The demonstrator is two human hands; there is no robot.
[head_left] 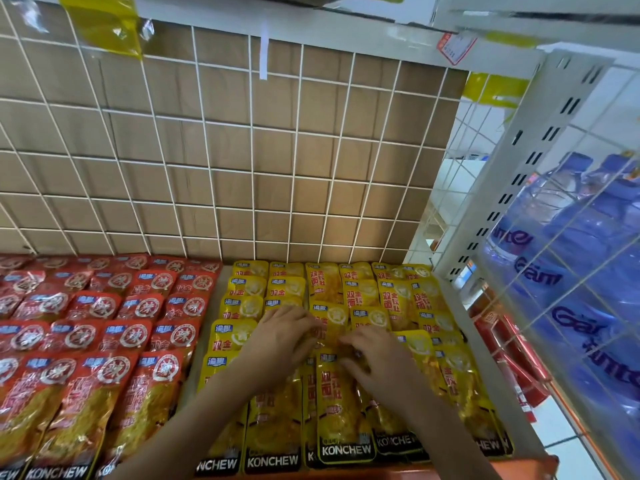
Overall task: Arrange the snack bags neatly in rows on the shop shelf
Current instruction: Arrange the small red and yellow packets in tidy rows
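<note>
Left hand [280, 337] and right hand [377, 358] press flat, unclenched, on yellow bags [341, 410], squaring 1 row; next likely nudging edges flush.

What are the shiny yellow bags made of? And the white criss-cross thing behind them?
The yellow bags look like thin glossy plastic film: light glints off them and the surface wrinkles. The white grid looks like painted or coated metal wire: thin, straight, smooth rods. The brown sheet behind it is probably cardboard: matte and plain.
</note>
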